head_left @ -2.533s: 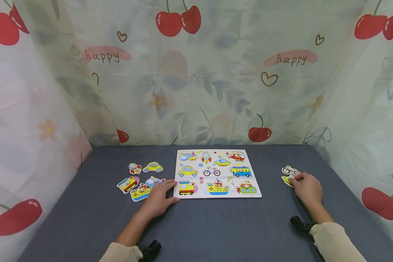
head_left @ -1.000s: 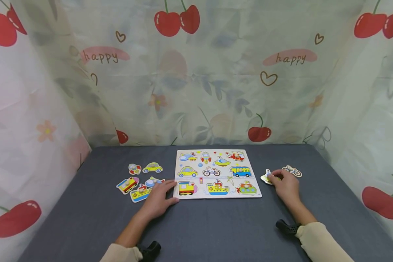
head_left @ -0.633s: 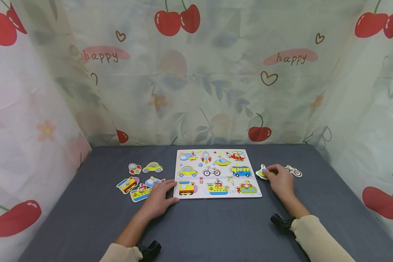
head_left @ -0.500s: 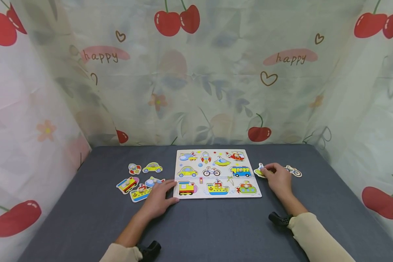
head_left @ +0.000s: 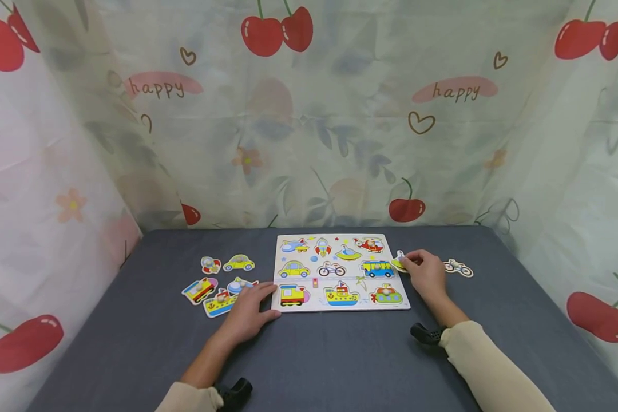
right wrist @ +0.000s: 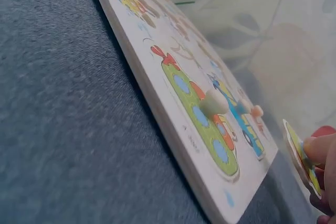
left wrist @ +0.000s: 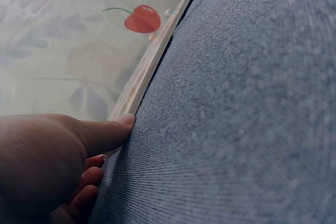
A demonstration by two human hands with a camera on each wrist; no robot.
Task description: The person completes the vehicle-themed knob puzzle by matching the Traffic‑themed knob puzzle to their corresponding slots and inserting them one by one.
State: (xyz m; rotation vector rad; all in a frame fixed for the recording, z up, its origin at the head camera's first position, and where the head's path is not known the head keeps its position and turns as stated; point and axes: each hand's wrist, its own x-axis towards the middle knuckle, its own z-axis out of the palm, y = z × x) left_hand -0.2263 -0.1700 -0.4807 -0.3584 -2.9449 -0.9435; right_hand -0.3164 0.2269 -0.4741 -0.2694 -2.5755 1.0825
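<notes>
Where the right hand (head_left: 426, 271) pinches one yellow-green piece (head_left: 399, 263) over the board's (head_left: 309, 306) right edge: one bicycle piece (head_left: 458, 268) beside it, five pieces (head_left: 221, 281) left. Left hand (head_left: 249, 309) flat, fingers relaxed, at board's left edge. Bare cloth (head_left: 340, 366) in front.

A dark grey surface (head_left: 340, 366) carries loose puzzle pieces. Taking the bicycle piece (head_left: 458, 267) at the right as landmark, five more pieces lie well apart from it to the left: a yellow car (head_left: 239, 262), a small red-and-white piece (head_left: 210, 265), a train (head_left: 199, 289), a boat (head_left: 219, 302) and a blue-and-white piece (head_left: 238, 284). Behind the bicycle piece hangs a pale curtain (head_left: 340, 114) printed with cherries, hearts and the word "happy".
</notes>
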